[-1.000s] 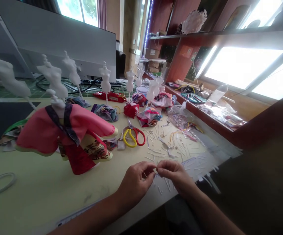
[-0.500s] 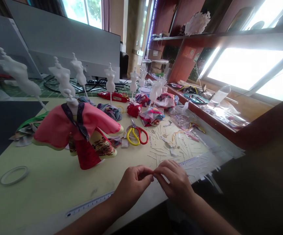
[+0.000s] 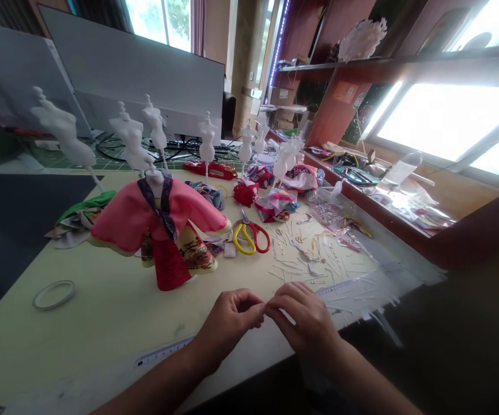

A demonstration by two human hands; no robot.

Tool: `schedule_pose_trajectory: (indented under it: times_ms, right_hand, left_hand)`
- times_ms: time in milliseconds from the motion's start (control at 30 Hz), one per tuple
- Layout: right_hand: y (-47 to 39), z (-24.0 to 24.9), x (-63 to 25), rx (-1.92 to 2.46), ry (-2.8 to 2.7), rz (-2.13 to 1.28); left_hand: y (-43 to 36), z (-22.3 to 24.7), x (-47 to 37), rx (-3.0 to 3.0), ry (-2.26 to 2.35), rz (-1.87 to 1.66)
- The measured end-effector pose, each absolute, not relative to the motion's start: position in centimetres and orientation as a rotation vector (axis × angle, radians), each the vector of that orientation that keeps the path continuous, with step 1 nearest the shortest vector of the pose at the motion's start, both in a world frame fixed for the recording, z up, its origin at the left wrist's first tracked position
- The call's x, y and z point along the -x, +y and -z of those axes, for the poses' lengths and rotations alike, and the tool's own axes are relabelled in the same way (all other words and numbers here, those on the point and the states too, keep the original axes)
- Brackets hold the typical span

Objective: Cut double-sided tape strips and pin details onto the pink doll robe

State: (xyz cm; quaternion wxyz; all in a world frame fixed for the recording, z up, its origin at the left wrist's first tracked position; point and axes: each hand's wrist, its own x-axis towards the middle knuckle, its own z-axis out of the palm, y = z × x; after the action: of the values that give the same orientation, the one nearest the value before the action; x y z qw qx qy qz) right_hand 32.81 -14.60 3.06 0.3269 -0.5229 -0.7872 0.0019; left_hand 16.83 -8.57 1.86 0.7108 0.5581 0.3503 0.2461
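My left hand (image 3: 236, 320) and my right hand (image 3: 299, 314) meet fingertip to fingertip above the front edge of the table (image 3: 115, 323). Both are closed in a pinch, and whatever sits between the fingertips is too small to make out. Beyond them lie scissors (image 3: 249, 237) with one yellow and one red handle. To their right, several thin white strips and short bead chains (image 3: 331, 253) are scattered on the tabletop. A ruler (image 3: 163, 351) passes beneath my left forearm, and its far end shows again right of my right hand.
A small dress form wears a pink and red robe (image 3: 169, 230) at the left. Several bare white dress forms (image 3: 132, 141) stand behind it. Bundles of patterned fabric (image 3: 275, 204) lie at the back. A roll of white tape (image 3: 54, 295) rests at the left; a monitor (image 3: 146, 86) stands behind.
The view has swung slightly left, so the table's things appear further right. My hands remain pinched together, with the fingertips shifted only a little.
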Motion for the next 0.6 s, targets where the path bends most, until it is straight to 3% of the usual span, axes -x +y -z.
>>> schedule_pose_trajectory:
  times_ms: [233, 600]
  right_hand:
    - [-14.4, -2.9, -31.5, 1.352, -1.920, -0.226]
    - [-14.1, -2.3, -29.2, 1.298, -1.771, -0.202]
  left_hand:
    - [-8.8, -1.7, -15.2, -1.141, 0.777, -0.611]
    - [-9.1, -1.9, -14.3, -1.202, 0.858, -0.685]
